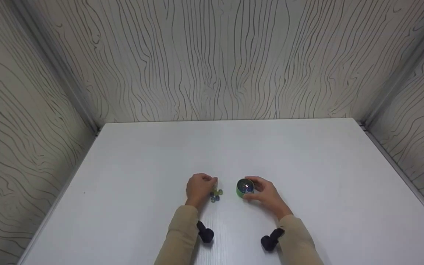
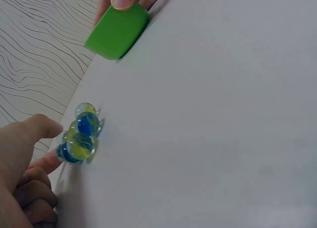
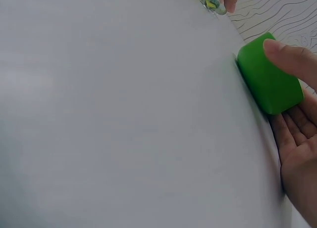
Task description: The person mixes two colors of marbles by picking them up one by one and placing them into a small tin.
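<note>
Walls, line-grained, on three sides of white table. Hands apart. Right hand clamped on green cup, thumb on its near side. Left hand at the marbles, can't tell if it's pinching one. Cup mouth-up on table, right of marbles. Marbles clear with blue and yellow, bunched on table.

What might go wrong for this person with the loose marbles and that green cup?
The marbles sit bunched and loose on the flat white table, so a nudge from the left fingers might send some rolling. The right fingers hold the green cup; if it tilted too far, the bluish contents might spill out.
</note>
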Available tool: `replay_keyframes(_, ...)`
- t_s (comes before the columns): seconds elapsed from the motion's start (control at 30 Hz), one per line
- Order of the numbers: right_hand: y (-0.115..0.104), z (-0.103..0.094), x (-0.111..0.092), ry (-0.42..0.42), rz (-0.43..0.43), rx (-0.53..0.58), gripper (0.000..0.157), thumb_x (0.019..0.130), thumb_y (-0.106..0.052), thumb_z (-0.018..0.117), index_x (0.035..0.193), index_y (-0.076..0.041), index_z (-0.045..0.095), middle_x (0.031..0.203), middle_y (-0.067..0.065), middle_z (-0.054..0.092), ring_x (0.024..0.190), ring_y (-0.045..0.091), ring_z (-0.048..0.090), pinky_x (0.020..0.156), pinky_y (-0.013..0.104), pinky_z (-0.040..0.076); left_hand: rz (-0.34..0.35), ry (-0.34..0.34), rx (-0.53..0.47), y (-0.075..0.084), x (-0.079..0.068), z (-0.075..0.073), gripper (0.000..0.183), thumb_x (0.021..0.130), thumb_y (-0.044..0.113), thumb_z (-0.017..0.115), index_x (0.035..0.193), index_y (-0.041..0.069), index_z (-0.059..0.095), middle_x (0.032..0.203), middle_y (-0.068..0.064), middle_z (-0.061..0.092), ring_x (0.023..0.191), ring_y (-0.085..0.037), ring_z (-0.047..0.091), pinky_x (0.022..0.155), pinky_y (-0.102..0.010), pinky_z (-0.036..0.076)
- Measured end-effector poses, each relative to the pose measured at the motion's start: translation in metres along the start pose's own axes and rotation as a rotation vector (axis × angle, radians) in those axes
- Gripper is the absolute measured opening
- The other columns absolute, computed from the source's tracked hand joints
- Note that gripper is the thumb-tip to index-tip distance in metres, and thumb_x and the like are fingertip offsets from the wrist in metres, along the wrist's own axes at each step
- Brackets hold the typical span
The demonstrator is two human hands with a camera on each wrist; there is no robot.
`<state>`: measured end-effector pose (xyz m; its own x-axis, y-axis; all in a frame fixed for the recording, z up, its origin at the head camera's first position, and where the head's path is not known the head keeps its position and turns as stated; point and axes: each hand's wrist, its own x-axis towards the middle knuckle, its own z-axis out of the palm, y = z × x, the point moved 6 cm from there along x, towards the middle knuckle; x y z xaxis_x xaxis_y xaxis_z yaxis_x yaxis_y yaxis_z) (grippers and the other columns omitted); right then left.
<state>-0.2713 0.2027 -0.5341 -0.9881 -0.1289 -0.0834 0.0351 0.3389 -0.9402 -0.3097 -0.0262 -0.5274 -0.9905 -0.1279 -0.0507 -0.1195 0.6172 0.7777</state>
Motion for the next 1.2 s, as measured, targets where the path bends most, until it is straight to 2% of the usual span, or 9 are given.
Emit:
replay_keyframes(0.2, -0.002, 0.0, -0.001, 0.0, 0.004, -0.003, 0.068, 0.073, -0.013, 0.081, 0.134, -0.001, 0.052, 0.14, 0.023, 0.052, 0.134, 0.039, 0.048, 0.112, 0.047, 0.036, -0.031, -0.004, -0.029, -0.001, -0.001, -0.001, 0.025, 0.083, 0.035, 0.071, 0.085, 0.01, 0.073, 0.087, -0.005, 0.074, 0.082, -0.019, 0.067, 0.078, -0.035, 0.052)
replay_keyframes(0.43, -0.004, -0.001, -0.002, -0.013, -0.016, 0.002, 0.068, 0.074, -0.015, 0.081, 0.134, 0.0, 0.051, 0.14, 0.024, 0.051, 0.134, 0.04, 0.047, 0.112, 0.048, 0.035, -0.026, 0.005, -0.031, 0.0, -0.001, -0.002, 0.025, 0.083, 0.033, 0.071, 0.085, 0.009, 0.073, 0.088, -0.006, 0.074, 0.085, -0.02, 0.067, 0.079, -0.036, 0.052)
replay_keyframes(0.7, -0.001, -0.001, -0.001, 0.005, 0.003, 0.009, 0.066, 0.074, -0.013, 0.081, 0.134, -0.003, 0.053, 0.141, 0.021, 0.052, 0.135, 0.039, 0.047, 0.114, 0.048, 0.034, -0.019, -0.002, -0.042, 0.001, -0.001, -0.003, 0.026, 0.083, 0.034, 0.07, 0.086, 0.009, 0.074, 0.089, -0.006, 0.074, 0.085, -0.021, 0.068, 0.08, -0.036, 0.052)
replay_keyframes(1.0, -0.002, 0.0, -0.001, 0.017, -0.01, -0.009, 0.064, 0.074, -0.012, 0.08, 0.132, -0.003, 0.054, 0.139, 0.022, 0.053, 0.134, 0.04, 0.047, 0.113, 0.048, 0.035, -0.1, -0.047, -0.179, -0.006, 0.004, -0.002, 0.03, 0.084, 0.034, 0.069, 0.093, 0.006, 0.073, 0.099, -0.009, 0.071, 0.097, -0.023, 0.064, 0.095, -0.041, 0.048)
replay_keyframes(1.1, -0.002, -0.001, -0.001, 0.018, -0.006, -0.012, 0.064, 0.074, -0.012, 0.081, 0.132, -0.003, 0.054, 0.139, 0.022, 0.053, 0.134, 0.04, 0.048, 0.112, 0.048, 0.035, -0.123, -0.06, -0.216, -0.008, 0.006, -0.002, 0.03, 0.085, 0.033, 0.069, 0.094, 0.006, 0.073, 0.098, -0.009, 0.07, 0.094, -0.021, 0.062, 0.092, -0.039, 0.048)
replay_keyframes(1.2, -0.002, -0.001, -0.002, 0.018, -0.003, -0.02, 0.065, 0.074, -0.012, 0.081, 0.132, -0.003, 0.054, 0.139, 0.022, 0.053, 0.133, 0.04, 0.048, 0.112, 0.048, 0.036, -0.146, -0.079, -0.255, -0.01, 0.007, -0.001, 0.03, 0.085, 0.033, 0.069, 0.096, 0.005, 0.072, 0.095, -0.008, 0.069, 0.086, -0.018, 0.061, 0.082, -0.033, 0.051)
